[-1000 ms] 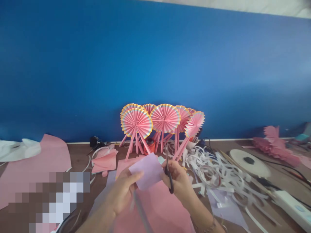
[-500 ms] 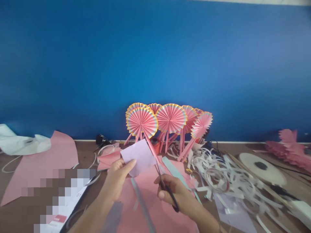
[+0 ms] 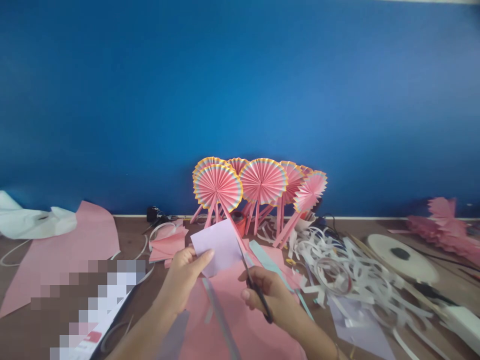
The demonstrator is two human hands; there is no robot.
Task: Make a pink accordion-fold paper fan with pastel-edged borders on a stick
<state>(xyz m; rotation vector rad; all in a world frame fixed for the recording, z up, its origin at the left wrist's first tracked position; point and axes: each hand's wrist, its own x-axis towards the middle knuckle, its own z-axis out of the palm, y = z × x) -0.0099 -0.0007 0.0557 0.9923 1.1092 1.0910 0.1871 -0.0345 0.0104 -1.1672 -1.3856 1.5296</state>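
Observation:
My left hand [image 3: 189,272] pinches a small lavender paper piece [image 3: 218,245] by its lower left side, thumb on top, holding it up above the table. In my right hand [image 3: 268,295] is a pair of scissors [image 3: 256,288] with black handles. The blades point up and away and meet the right edge of the lavender paper; I cannot tell how far apart they are. Beneath both hands lies a large pink paper sheet [image 3: 247,320], with a narrow grey-blue strip [image 3: 221,317] on it. A pale blue strip [image 3: 270,262] lies just beyond the scissors.
Pink pleated paper fans [image 3: 263,181] stand at the back against the blue wall [image 3: 240,75]. To the right are tangled white paper strips [image 3: 360,280], a lavender sheet [image 3: 358,327] and a round white object [image 3: 403,257]. A phone [image 3: 101,320] and pink paper [image 3: 71,255] lie left.
The lavender paper has shifted slightly right and tilted a little in my left hand. The scissors stay at its right edge, with my right hand moved slightly. The view has shifted a touch.

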